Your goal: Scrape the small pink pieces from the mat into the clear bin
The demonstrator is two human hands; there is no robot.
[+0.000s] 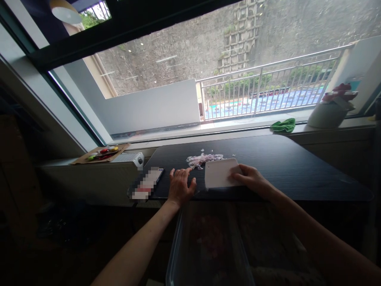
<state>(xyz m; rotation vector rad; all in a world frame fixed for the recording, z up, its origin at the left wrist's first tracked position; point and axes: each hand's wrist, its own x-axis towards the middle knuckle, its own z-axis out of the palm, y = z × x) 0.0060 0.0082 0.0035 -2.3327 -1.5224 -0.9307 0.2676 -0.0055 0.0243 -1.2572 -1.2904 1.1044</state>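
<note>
My right hand grips the right edge of a flat white plastic scraper with a small hole in one corner. The scraper is held over the dark table, just in front of a pile of pale, pinkish-white flaky scraps that look like garlic skins. My left hand is at the near left of the pile, its fingers apart and nothing visible in it. A few loose flakes lie around the pile.
A phone, its screen blurred, lies at the table's left end. Below the near edge stands a clear plastic bin with dim contents. A green cloth and a whitish container rest on the windowsill. A radiator is at left.
</note>
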